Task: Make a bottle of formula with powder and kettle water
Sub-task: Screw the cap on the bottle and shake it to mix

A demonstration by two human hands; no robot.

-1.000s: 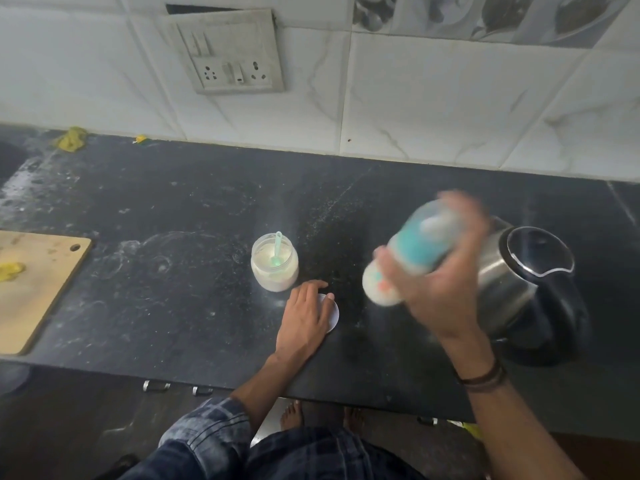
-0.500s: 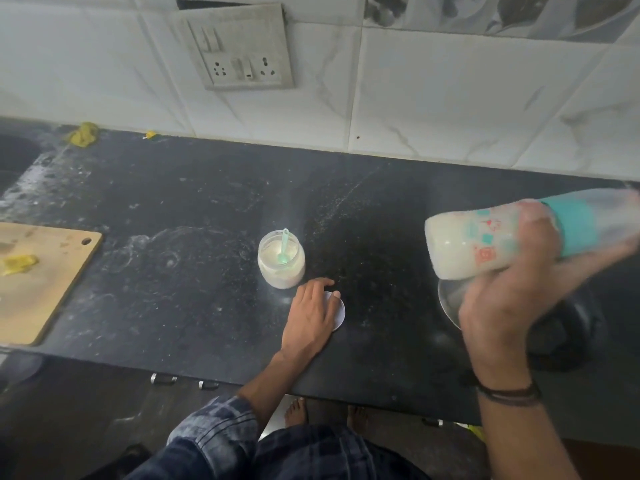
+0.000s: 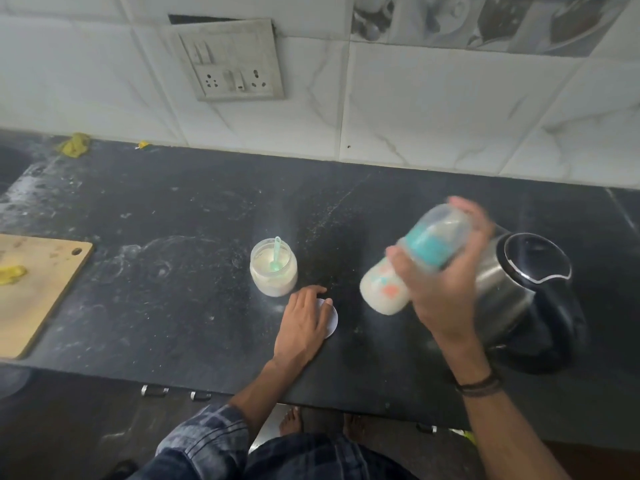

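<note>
My right hand (image 3: 446,289) grips a baby bottle (image 3: 384,289) full of white formula, with a teal collar and a clear cap. The bottle is tilted, base down-left, and blurred by motion above the black counter (image 3: 173,209). Behind it stands a steel kettle (image 3: 526,289) with a black lid and handle. An open jar of white powder (image 3: 273,275) with a green scoop in it sits mid-counter. My left hand (image 3: 304,323) lies flat on the jar's white lid (image 3: 330,318), just right of the jar.
A wooden cutting board (image 3: 34,292) with a yellow scrap lies at the left edge. A yellow cloth (image 3: 74,144) sits by the tiled wall. A socket panel (image 3: 235,64) hangs above. The counter's front edge runs just below my left wrist.
The bottle swung right to lie level over the kettle, then back left to a tilt, base down. My left hand stayed on the lid.
</note>
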